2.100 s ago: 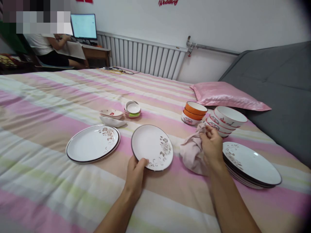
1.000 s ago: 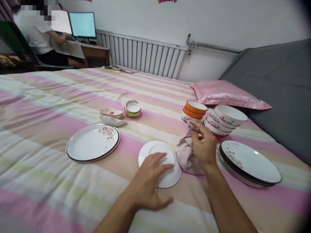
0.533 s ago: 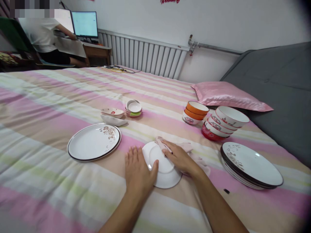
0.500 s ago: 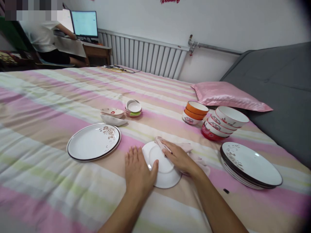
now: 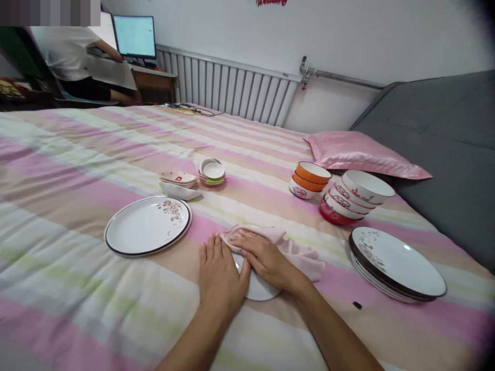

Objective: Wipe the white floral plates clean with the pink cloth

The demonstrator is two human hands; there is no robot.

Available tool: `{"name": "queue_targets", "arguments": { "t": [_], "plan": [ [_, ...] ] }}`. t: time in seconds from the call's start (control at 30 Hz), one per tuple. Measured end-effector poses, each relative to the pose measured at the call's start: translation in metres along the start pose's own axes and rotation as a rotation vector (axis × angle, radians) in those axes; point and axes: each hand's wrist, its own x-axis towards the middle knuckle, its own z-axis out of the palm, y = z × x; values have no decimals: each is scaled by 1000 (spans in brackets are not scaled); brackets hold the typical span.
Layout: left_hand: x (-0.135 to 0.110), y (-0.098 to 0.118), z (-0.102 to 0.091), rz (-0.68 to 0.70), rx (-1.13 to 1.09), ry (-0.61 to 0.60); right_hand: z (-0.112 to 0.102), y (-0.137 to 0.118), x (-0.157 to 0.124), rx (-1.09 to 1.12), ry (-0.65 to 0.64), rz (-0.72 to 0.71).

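A white plate [image 5: 262, 289] lies on the striped bedspread in front of me, largely covered by my hands and a cloth. My left hand [image 5: 221, 270] rests flat along its left edge, fingers stretched out and thumb on the plate. With bent fingers, my right hand [image 5: 265, 257] presses a pale pink cloth [image 5: 303, 257] onto the plate's upper part. The cloth's loose end trails to the right over the bedspread. Both thumbs are close together over the plate's middle.
Left stand oval plates [image 5: 143, 226], with boat-shaped dishes [image 5: 178, 185] and small bowls [image 5: 212, 171] behind. On the right are orange bowls [image 5: 312, 178], larger bowls [image 5: 358, 196] and stacked plates [image 5: 402, 263]. A small black object [image 5: 357, 305] lies nearby. A person [image 5: 73, 56] sits at a desk.
My right hand has slid the cloth left across the plate, up to my left fingertips, hiding more of the plate. The left hand stays in place.
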Motion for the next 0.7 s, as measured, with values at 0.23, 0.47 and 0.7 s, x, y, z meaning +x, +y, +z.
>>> {"name": "queue_targets", "arguments": {
  "t": [0.23, 0.47, 0.7],
  "plan": [
    [2, 1, 0, -7, 26, -11, 0, 4, 2, -73, 22, 64],
    [1, 0, -2, -19, 29, -46, -7, 19, -3, -115, 55, 321],
    [1, 0, -3, -18, 15, -54, -30, 1, -9, -335, -116, 555]
  ]
}}
